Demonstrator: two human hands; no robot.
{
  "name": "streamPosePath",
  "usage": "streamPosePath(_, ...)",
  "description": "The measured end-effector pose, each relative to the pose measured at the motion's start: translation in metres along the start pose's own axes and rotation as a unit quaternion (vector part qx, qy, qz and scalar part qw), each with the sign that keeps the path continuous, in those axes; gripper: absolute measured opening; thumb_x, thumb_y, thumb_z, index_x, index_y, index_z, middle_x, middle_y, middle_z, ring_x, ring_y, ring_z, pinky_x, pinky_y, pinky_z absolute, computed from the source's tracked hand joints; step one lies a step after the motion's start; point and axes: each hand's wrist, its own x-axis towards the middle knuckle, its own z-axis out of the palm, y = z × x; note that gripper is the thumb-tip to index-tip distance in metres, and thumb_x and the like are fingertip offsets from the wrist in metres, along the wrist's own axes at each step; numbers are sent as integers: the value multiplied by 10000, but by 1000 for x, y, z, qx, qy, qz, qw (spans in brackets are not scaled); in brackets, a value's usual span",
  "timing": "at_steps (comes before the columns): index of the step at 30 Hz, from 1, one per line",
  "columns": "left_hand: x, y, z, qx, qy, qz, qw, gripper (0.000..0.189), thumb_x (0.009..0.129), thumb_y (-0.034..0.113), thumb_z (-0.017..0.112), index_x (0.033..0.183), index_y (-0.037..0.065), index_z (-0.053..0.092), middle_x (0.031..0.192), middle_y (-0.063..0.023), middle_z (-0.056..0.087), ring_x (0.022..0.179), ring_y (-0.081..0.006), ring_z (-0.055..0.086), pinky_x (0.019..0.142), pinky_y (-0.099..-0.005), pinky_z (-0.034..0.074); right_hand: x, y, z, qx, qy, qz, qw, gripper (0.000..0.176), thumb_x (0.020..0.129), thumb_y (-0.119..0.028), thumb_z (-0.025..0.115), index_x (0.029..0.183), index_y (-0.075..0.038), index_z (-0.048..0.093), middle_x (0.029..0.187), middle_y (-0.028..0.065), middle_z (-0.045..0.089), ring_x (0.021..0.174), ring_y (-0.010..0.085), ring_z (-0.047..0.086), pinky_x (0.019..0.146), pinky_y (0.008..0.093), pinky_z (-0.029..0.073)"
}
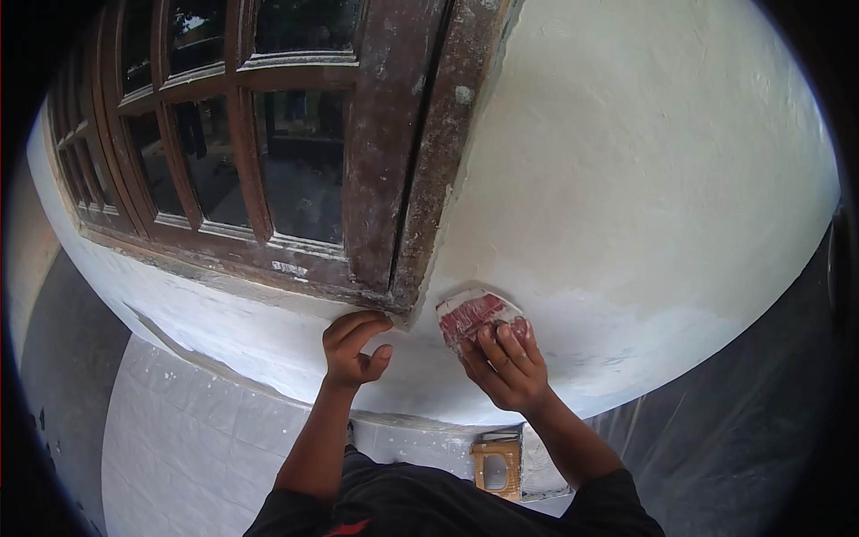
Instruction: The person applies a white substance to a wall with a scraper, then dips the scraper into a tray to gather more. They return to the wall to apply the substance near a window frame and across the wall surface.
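My right hand (509,365) presses a folded piece of red sandpaper (472,315), coated with white dust, flat against the pale wall (617,197). Its fingers lie over the lower right part of the sheet. To the left, my left hand (356,347) holds nothing; its fingers are loosely bent and the thumb stands apart. Those fingertips are right at the lower corner of the brown wooden window frame (394,300). White smears and dust mark the frame, and the plaster below it looks whiter than the wall above.
Glass panes (300,170) fill the window at upper left. Down by my body, a yellowish stool or step with an opening in its top (497,467) stands on the grey tiled floor (188,438). Dark, dusty ground (707,430) spreads at lower right.
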Motion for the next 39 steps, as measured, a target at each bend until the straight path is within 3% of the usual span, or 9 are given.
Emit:
streamPosePath(3, -1, 0, 1, 7, 1, 4, 1000, 504, 911, 474, 603, 859, -13, 722, 864, -137, 718, 815, -276, 706, 746, -355, 564, 26, 5, 1, -33, 55, 24, 998, 258, 862, -215, 720, 1117, -186, 749, 1275, 67, 666, 1239, 248, 587, 1047, 499, 464)
streamPosePath(5, 0, -1, 1, -7, 7, 5, 1000, 385, 860, 401, 664, 848, 22, 730, 861, -102, 717, 793, -274, 704, 728, -359, 562, 32, 15, 5, -40, 41, 8, 998, 284, 831, -227, 752, 1110, -176, 754, 1274, 78, 669, 1246, 270, 584, 1047, 495, 451)
streamPosePath(7, 1, 1, 1, -4, 4, 2, 1000, 436, 884, 430, 635, 847, 6, 726, 860, -119, 718, 800, -275, 706, 736, -358, 563, 23, 15, 7, -46, 30, -5, 998, 314, 799, -239, 784, 1104, -167, 759, 1273, 90, 671, 1252, 292, 581, 1047, 492, 437)
streamPosePath(9, 0, 1, -1, -1, -2, 0, 1000, 488, 909, 459, 605, 845, -10, 722, 859, -136, 718, 807, -276, 708, 744, -357, 564, -2, 9, 4, -19, 1, 2, 1000, 229, 866, -221, 721, 1089, -176, 751, 1269, 63, 672, 1231, 239, 593, 1041, 494, 472)
streamPosePath(14, 1, 2, 2, 6, 7, 0, 1000, 502, 918, 466, 594, 850, -15, 722, 849, -139, 716, 809, -281, 707, 751, -362, 563, 21, 13, -7, -19, 44, 7, 999, 233, 864, -215, 720, 1089, -160, 748, 1250, 69, 678, 1231, 239, 593, 1046, 498, 469)
streamPosePath(22, 1, 0, 5, -4, 27, -2, 1000, 315, 878, 331, 648, 851, 29, 732, 838, -112, 711, 785, -281, 703, 717, -355, 562, -23, 5, -10, -24, 20, 43, 999, 282, 839, -234, 746, 1106, -142, 746, 1219, 115, 687, 1226, 268, 598, 1004, 523, 489)
streamPosePath(26, 1, 2, 4, 6, 24, -6, 1000, 298, 876, 310, 649, 857, 24, 730, 839, -119, 711, 781, -282, 704, 716, -351, 562, 21, 17, -10, -32, 78, 48, 995, 288, 843, -240, 743, 1114, -141, 741, 1232, 123, 682, 1221, 276, 601, 1023, 518, 476)
streamPosePath(33, 1, -1, 5, 4, 22, 4, 1000, 298, 891, 289, 631, 867, 9, 728, 833, -129, 710, 775, -287, 705, 716, -356, 563, -18, 4, -14, -5, 27, 68, 997, 300, 848, -239, 742, 1128, -132, 736, 1245, 119, 674, 1204, 265, 611, 1024, 512, 475)
streamPosePath(39, 2, 3, 3, 8, 18, -16, 1000, 306, 896, 295, 626, 862, 9, 727, 826, -131, 708, 776, -288, 705, 718, -354, 563, 19, 20, -9, -16, 53, 48, 997, 343, 797, -240, 799, 1110, -111, 749, 1247, 157, 674, 1214, 306, 610, 999, 482, 471)
